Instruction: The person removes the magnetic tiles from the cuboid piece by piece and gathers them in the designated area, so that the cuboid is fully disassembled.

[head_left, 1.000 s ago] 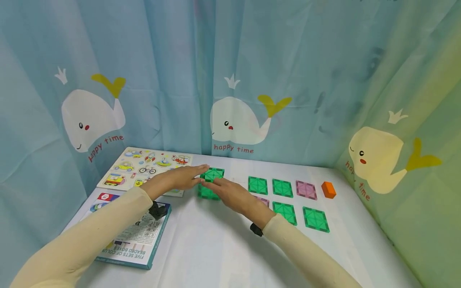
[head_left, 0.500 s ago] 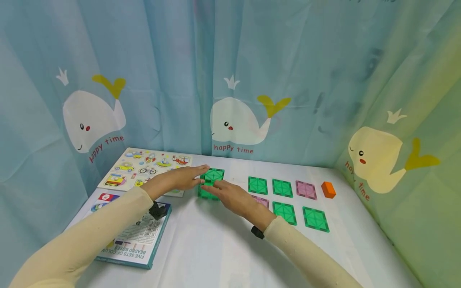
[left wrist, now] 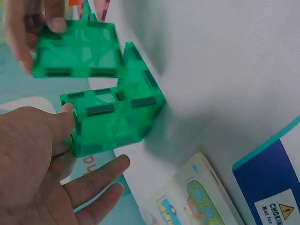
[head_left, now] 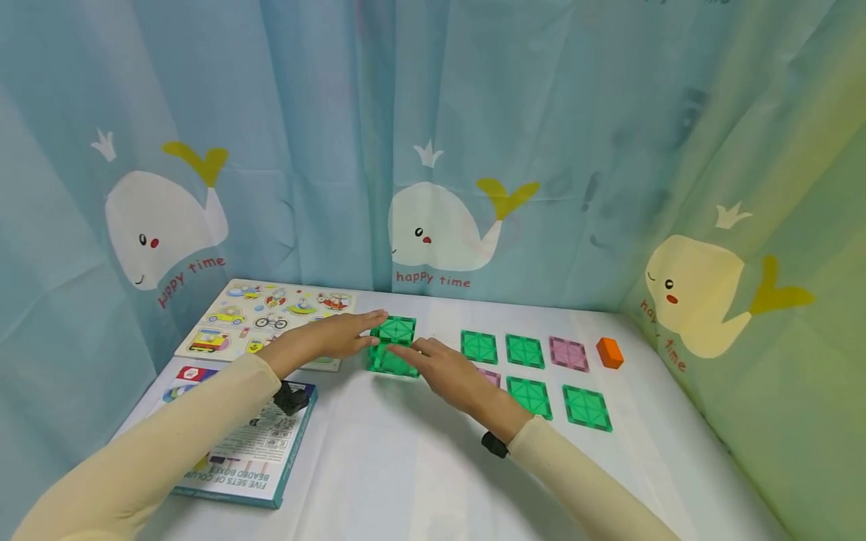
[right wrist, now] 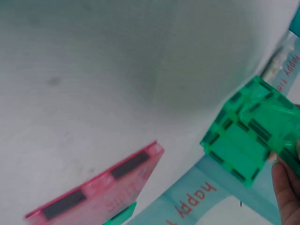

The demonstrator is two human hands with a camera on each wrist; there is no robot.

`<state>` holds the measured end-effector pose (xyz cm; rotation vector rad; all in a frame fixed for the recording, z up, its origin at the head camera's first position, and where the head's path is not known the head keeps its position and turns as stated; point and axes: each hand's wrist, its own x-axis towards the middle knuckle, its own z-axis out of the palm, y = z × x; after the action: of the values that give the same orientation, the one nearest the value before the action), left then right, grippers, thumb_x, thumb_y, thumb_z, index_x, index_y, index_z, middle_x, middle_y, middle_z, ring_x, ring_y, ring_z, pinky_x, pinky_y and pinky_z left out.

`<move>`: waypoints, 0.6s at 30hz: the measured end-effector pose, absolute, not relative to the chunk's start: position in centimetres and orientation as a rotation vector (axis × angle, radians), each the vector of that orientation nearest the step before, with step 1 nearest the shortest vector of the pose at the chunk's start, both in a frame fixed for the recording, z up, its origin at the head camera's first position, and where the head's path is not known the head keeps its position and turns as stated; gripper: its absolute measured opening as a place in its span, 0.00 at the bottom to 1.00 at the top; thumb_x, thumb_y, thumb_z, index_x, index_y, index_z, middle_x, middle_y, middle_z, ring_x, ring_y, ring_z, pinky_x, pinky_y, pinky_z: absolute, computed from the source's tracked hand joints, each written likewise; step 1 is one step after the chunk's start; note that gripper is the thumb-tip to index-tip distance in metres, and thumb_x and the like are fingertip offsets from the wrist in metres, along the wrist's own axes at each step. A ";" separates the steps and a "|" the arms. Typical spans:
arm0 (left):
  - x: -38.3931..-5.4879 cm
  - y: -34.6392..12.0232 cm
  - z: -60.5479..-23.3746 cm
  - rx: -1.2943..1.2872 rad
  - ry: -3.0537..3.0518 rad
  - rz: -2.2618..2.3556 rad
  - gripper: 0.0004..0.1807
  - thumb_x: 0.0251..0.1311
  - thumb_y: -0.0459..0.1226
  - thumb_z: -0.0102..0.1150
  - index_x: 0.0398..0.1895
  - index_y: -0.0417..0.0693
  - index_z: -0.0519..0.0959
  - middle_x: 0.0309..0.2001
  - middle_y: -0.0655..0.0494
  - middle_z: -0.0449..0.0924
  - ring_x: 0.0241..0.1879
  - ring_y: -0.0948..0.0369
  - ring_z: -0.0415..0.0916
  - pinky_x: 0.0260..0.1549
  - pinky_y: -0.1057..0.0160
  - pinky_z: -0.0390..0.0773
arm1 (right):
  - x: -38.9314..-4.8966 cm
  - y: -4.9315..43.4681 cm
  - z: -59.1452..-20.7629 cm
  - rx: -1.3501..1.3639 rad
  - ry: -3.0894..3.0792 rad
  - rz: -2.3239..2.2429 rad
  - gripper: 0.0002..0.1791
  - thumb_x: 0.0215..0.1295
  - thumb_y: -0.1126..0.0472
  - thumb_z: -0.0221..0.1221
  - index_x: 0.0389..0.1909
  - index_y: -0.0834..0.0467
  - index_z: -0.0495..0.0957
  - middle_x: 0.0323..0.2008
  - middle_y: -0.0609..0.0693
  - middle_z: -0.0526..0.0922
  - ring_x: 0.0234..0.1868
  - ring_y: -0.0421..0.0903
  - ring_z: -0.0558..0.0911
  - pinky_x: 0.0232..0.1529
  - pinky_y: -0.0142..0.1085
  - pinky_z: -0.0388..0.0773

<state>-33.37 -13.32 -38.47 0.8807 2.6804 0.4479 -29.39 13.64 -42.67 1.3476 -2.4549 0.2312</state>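
Observation:
Several green magnetic tiles stand joined in an open box shape [left wrist: 112,119] on the table. My left hand [head_left: 343,335] is on its left side, thumb and a finger pinching a wall of it, while the other fingers [left wrist: 101,180] extend loosely. From the right, my right hand [head_left: 449,373] pinches one more green magnetic tile [left wrist: 77,49] between thumb and fingers. That tile hangs tilted over the box's open side, close to its upper edges. In the right wrist view, the green tiles [right wrist: 239,150] overlap one another and my right fingers [right wrist: 283,190] show at the right edge.
Right of the hands lie flat green tiles [head_left: 479,347], pink tiles [head_left: 569,354] and an orange block [head_left: 610,353]. At left are a picture puzzle board [head_left: 233,319] and a boxed set [head_left: 253,451]. A whale-print curtain [head_left: 325,150] surrounds the table [head_left: 392,466].
My right hand has drawn slightly right and toward me, away from the left hand, so more of the green tiles shows between them. The left hand stays nearly still.

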 end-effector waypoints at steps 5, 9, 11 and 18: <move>-33.3 -13.2 -38.4 0.881 2.680 0.442 0.34 0.85 0.46 0.44 0.86 0.46 0.51 0.86 0.47 0.45 0.81 0.43 0.54 0.78 0.41 0.59 | -28.2 16.1 -41.9 1.263 -2.461 0.471 0.34 0.72 0.71 0.64 0.77 0.52 0.71 0.47 0.47 0.80 0.41 0.40 0.82 0.42 0.30 0.85; -33.4 -13.2 -38.4 0.883 2.672 0.438 0.35 0.86 0.47 0.44 0.87 0.46 0.50 0.86 0.48 0.44 0.82 0.43 0.53 0.78 0.41 0.59 | -26.9 18.8 -41.7 1.132 -2.450 0.696 0.33 0.73 0.71 0.64 0.77 0.54 0.71 0.46 0.49 0.82 0.36 0.39 0.82 0.37 0.31 0.85; -33.4 -13.2 -38.5 0.885 2.668 0.436 0.35 0.86 0.47 0.44 0.87 0.46 0.49 0.86 0.48 0.43 0.82 0.43 0.53 0.79 0.41 0.58 | -26.0 20.2 -41.8 1.048 -2.435 0.769 0.33 0.71 0.73 0.65 0.76 0.56 0.72 0.46 0.51 0.84 0.37 0.41 0.84 0.38 0.33 0.85; -33.4 -13.5 -38.7 0.879 2.663 0.463 0.35 0.85 0.46 0.44 0.87 0.46 0.49 0.86 0.47 0.44 0.83 0.43 0.50 0.79 0.41 0.56 | -22.2 25.4 -41.4 0.649 -2.502 0.874 0.31 0.69 0.73 0.66 0.73 0.59 0.74 0.46 0.54 0.87 0.37 0.46 0.87 0.37 0.32 0.87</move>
<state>-33.42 -13.49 -38.67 0.8795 2.6626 0.4631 -22.18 25.38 -41.42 0.6494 -2.5021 0.8738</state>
